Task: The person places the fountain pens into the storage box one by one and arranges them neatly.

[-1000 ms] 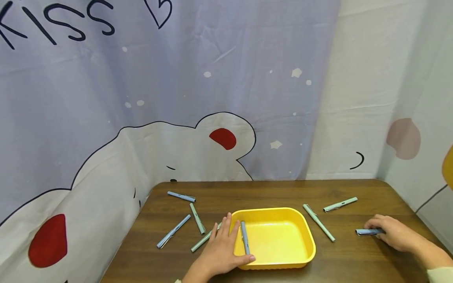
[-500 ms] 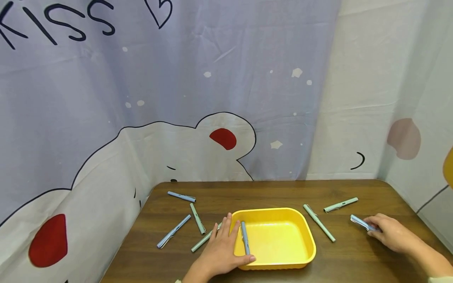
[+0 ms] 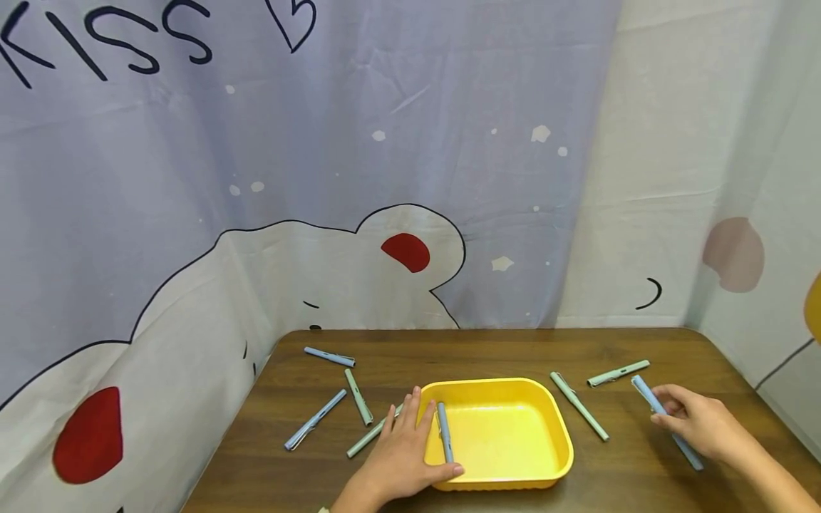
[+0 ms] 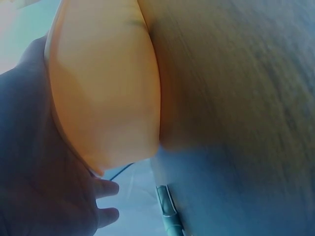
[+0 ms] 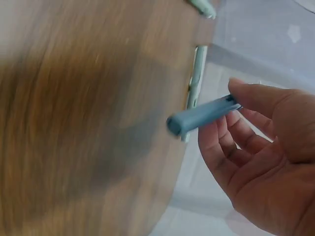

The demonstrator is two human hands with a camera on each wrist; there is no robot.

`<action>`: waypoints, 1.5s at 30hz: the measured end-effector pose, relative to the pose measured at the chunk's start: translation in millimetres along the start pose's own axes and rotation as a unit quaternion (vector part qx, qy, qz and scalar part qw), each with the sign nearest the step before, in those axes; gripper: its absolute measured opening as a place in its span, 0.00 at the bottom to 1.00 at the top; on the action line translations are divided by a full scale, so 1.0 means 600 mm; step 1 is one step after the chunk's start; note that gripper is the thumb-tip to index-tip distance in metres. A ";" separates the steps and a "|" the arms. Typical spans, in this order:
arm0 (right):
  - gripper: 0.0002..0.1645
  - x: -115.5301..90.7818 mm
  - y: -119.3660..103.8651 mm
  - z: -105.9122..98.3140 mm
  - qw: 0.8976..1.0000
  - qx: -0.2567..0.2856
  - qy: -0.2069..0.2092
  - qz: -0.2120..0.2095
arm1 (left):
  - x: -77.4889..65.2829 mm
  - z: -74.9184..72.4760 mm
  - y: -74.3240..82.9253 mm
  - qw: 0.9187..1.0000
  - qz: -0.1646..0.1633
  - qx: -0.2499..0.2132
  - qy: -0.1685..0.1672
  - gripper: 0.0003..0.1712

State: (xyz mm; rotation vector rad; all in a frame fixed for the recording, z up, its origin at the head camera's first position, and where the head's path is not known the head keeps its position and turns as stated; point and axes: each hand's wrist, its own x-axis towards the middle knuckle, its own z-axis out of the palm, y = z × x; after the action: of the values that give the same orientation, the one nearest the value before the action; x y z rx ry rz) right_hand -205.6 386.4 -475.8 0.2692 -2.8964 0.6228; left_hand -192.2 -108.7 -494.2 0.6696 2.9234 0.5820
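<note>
In the head view a yellow tray (image 3: 507, 481) stands near the front of the table, with one blue pen (image 3: 445, 433) lying inside along its left wall. My left hand (image 3: 404, 459) rests on the tray's left rim, fingers extended and thumb spread along the front edge. The left wrist view shows that hand (image 4: 44, 172) against the tray's wall (image 4: 106, 93). On the right, my right hand (image 3: 702, 420) pinches another blue pen (image 3: 656, 402) by its middle, tilted and raised off the table. From the right wrist, the thumb and fingers grip this pen (image 5: 202, 115).
Left of the tray lie two blue pens (image 3: 329, 355) (image 3: 316, 420) and two green pens (image 3: 358, 397) (image 3: 370, 434), the nearer green one partly behind my hand. Two more green pens (image 3: 579, 406) (image 3: 618, 372) lie right of the tray. A printed curtain (image 3: 410, 142) hangs behind the table.
My right hand has lifted the blue pen from the table and turned it from nearly level to a steep slant. The left hand and tray stay put.
</note>
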 end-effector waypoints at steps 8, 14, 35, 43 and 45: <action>0.35 -0.002 -0.033 -0.001 0.973 0.194 -0.082 0.096 | 0.000 0.000 -0.001 1.000 0.000 -0.001 0.002 0.64; 0.43 -0.004 -0.045 0.001 0.931 0.319 -0.122 0.125 | 0.002 0.004 -0.003 1.000 0.001 -0.003 0.000 0.64; 0.49 -0.002 -0.134 0.038 0.884 0.435 -0.145 0.096 | 0.000 0.001 -0.002 1.000 -0.002 0.004 -0.001 0.64; 0.52 0.003 -0.170 0.049 0.892 0.415 -0.148 0.101 | 0.000 -0.001 0.000 1.000 -0.006 0.002 -0.005 0.64; 0.51 0.005 -0.178 0.053 0.891 0.416 -0.149 0.101 | 0.000 -0.001 0.000 1.000 -0.006 0.002 -0.005 0.64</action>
State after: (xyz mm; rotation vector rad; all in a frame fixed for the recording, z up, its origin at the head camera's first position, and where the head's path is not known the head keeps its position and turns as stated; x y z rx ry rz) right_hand -190.3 277.0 -462.1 0.1660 -2.7403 2.0045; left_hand -192.2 -108.9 -493.4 0.6525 2.9181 0.5705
